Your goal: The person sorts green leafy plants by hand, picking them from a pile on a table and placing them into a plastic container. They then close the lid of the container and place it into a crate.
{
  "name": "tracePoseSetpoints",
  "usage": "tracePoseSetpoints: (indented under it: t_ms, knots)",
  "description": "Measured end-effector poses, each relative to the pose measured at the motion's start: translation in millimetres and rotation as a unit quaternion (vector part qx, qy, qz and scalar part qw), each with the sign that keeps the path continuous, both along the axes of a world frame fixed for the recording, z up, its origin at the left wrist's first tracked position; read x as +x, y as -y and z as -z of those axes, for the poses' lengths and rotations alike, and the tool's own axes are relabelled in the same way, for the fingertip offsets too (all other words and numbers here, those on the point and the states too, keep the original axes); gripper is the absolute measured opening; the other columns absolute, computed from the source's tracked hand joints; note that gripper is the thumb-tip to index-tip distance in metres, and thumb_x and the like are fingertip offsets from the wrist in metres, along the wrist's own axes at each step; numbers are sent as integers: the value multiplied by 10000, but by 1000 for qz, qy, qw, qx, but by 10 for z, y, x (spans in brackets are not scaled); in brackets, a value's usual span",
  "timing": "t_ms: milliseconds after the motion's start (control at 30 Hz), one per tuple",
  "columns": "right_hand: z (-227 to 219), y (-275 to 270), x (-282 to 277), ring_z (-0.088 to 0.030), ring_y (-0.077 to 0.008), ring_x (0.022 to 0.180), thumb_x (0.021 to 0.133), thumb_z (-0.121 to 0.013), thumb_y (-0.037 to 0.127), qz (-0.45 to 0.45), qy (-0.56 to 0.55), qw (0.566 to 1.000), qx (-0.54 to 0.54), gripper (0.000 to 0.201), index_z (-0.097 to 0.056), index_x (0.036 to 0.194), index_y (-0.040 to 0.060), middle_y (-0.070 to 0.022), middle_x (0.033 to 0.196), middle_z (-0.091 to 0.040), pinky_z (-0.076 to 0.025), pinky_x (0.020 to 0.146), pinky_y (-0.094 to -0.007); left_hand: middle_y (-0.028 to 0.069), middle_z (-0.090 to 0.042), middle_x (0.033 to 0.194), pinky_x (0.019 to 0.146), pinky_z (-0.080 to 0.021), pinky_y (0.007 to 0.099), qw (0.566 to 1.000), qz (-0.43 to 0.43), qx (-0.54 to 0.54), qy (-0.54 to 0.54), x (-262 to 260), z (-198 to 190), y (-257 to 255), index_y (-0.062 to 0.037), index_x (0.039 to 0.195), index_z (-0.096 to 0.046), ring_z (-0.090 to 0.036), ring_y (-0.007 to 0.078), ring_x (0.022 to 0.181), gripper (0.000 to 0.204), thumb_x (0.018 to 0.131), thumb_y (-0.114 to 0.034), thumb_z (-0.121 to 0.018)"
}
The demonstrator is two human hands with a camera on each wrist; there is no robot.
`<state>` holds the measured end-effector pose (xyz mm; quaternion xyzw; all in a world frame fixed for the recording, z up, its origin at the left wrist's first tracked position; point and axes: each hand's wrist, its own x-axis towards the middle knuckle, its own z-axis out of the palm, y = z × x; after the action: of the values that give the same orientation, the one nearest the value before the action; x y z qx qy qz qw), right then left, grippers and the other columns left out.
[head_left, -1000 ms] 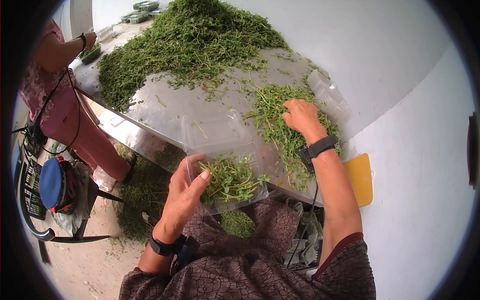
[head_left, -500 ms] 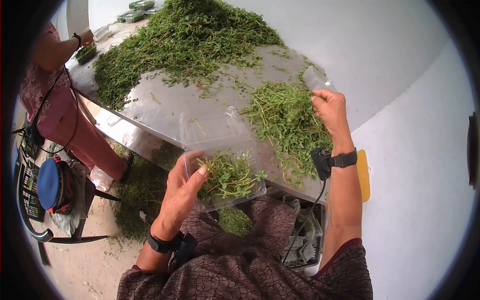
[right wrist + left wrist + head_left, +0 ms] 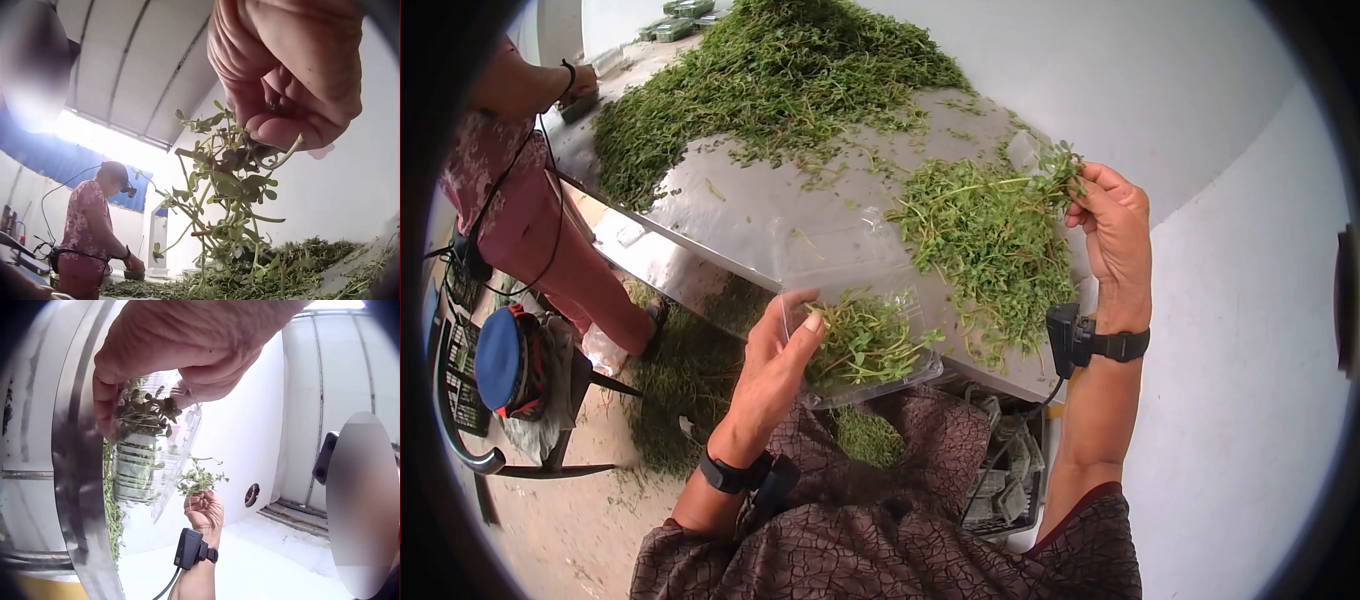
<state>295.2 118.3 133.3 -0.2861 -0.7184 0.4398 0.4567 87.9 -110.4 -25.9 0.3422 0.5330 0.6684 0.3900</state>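
My left hand (image 3: 768, 365) grips the side of a clear plastic clamshell container (image 3: 875, 397) at the table's near edge, thumb over the rim. Its lid stands open toward the table, and loose leafy greens (image 3: 865, 345) lie inside, some stems poking over the right side. My right hand (image 3: 1115, 225) pinches a small bunch of green sprigs (image 3: 231, 181) between thumb and fingers, raised at the right. The sprigs have small rounded leaves and hang from the fingertips in the right wrist view. Below and left of that hand lies a small pile of greens (image 3: 985, 240).
A large heap of greens (image 3: 790, 100) covers the back of the metal table (image 3: 745, 195). Filled containers (image 3: 675, 30) stand at the far left. Another person (image 3: 515, 210) works at the left, near a chair (image 3: 480, 460) with a blue cap (image 3: 497, 362). A white wall (image 3: 1230, 330) bounds the right.
My right hand has lifted off the small pile and moved right, now with a bunch of sprigs in its fingers. The left hand keeps its hold on the container, which has barely shifted.
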Motion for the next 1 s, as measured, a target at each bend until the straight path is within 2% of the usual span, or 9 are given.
tracePoseSetpoints:
  t_ms: [200,400,567,600,667,800,867,900,1000]
  knots:
    - [-72,302,-27,-556,-98,572,881,-632,82,-37,-40,998,-9,201,-652,1013,-67,-37,712,-629,-468,541,-232,31,-520,1075,843,-373,247,1000,7,-10,-3,5,28,-37,-4,1263,-499,-437,90,948,431,988,-336,-488]
    - [326,809,-173,-588,-102,647,889,-602,18,-100,-114,987,-55,167,-641,1015,-84,-58,795,-652,-479,561,-247,49,-553,1009,815,-419,284,1000,-11,11,27,36,35,-44,-10,1246,-511,-490,118,906,441,978,-361,-524]
    - [786,1277,-422,-625,-103,713,825,-655,-29,-66,167,983,21,219,-677,1042,-6,-92,949,-675,-505,606,-237,37,-551,1017,832,-414,279,998,-17,46,37,60,49,-73,1,1245,-511,-482,112,934,437,983,-350,-520]
    - [805,1293,-417,-625,-103,713,825,-655,-29,-69,167,983,13,219,-677,1042,-6,-92,949,-675,-505,606,-237,42,-563,1053,873,-407,283,999,-6,6,31,28,55,-40,10,1250,-508,-485,117,974,450,984,-354,-517]
    - [793,1283,-358,-641,-121,756,805,-669,-30,-24,161,980,119,247,-675,1050,-1,-111,1004,-671,-516,630,-244,43,-563,1050,879,-404,283,999,-11,9,42,11,94,-24,11,1252,-507,-485,119,974,460,983,-362,-515]
    - [704,1372,-287,-658,-181,796,786,-677,-28,9,176,973,151,263,-679,1046,7,-138,1031,-671,-531,668,-280,33,-537,1003,874,-402,281,998,-13,20,56,53,111,-32,14,1259,-504,-470,118,945,480,984,-380,-505]
    - [737,1391,-249,-649,-263,860,764,-697,15,4,220,928,300,281,-685,1045,14,-152,1077,-666,-531,729,-343,30,-527,994,870,-403,282,998,-12,22,53,65,108,-22,15,1260,-503,-466,117,939,480,986,-379,-502]
    - [735,1421,-238,-649,-263,860,764,-697,15,5,220,929,298,281,-685,1045,14,-152,1077,-666,-531,729,-343,30,-528,996,869,-403,279,999,-5,10,48,61,83,3,14,1261,-503,-466,115,939,475,989,-376,-499]
    - [720,1608,-252,-563,-300,1093,758,-722,145,-48,245,890,382,318,-688,1057,41,-121,1174,-641,-443,941,-421,27,-528,986,856,-404,269,998,-5,15,61,91,88,-1,14,1256,-505,-465,109,932,463,994,-369,-493]
